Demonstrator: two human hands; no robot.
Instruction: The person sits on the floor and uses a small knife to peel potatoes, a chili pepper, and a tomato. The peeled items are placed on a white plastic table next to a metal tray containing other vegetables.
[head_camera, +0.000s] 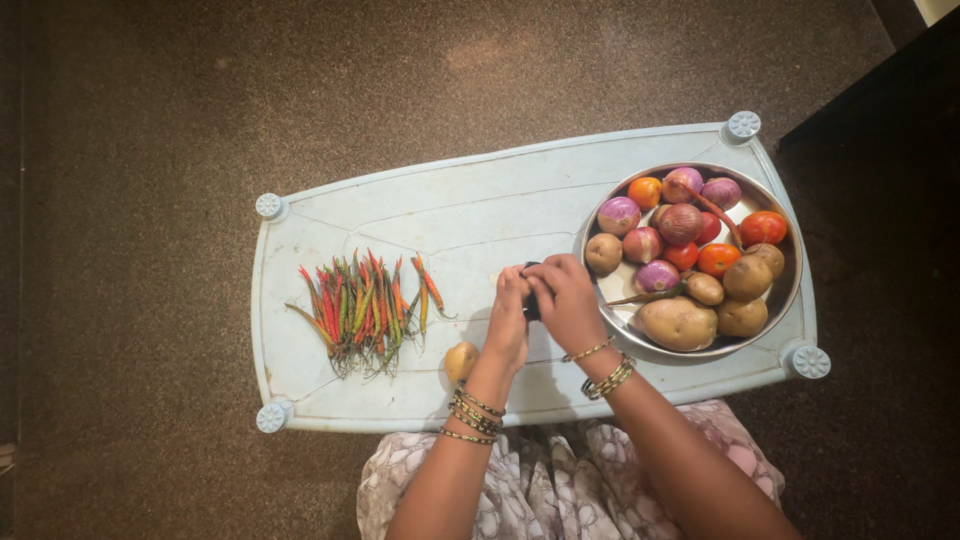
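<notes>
Over the pale blue table (420, 190), my left hand (508, 320) and right hand (565, 300) are closed together around a small dark object (531, 300) (can't tell what). One potato (461, 361) out beside chillies (365, 305); metal bowl (785, 300) looks full, most work left.

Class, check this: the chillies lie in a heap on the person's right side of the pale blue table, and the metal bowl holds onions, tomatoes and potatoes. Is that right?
Not quite. In the head view the chillies lie on the person's left side of the table; the metal bowl of onions, tomatoes and potatoes is on the right.
</notes>
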